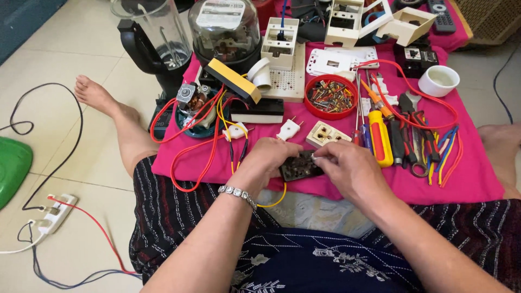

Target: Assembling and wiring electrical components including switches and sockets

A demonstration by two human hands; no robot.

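Both my hands meet over a small dark electrical part [300, 167] above my lap, at the near edge of a pink cloth [477, 182]. My left hand [266, 160], with a beaded bracelet on the wrist, grips the part's left side. My right hand [347, 169] pinches its top right corner with the fingertips. A yellow wire [278, 199] loops out from under the part. A white plug [288, 129] and a beige socket [327, 133] lie just beyond my hands.
A red bowl of screws [331, 96], screwdrivers [380, 135], pliers and coloured wires [442, 154] lie on the cloth. A blender jar [152, 35], a glass-domed meter [225, 30], white switch boxes [280, 40] and a white cup [438, 80] stand behind. A power strip [54, 214] lies on the tiled floor, left.
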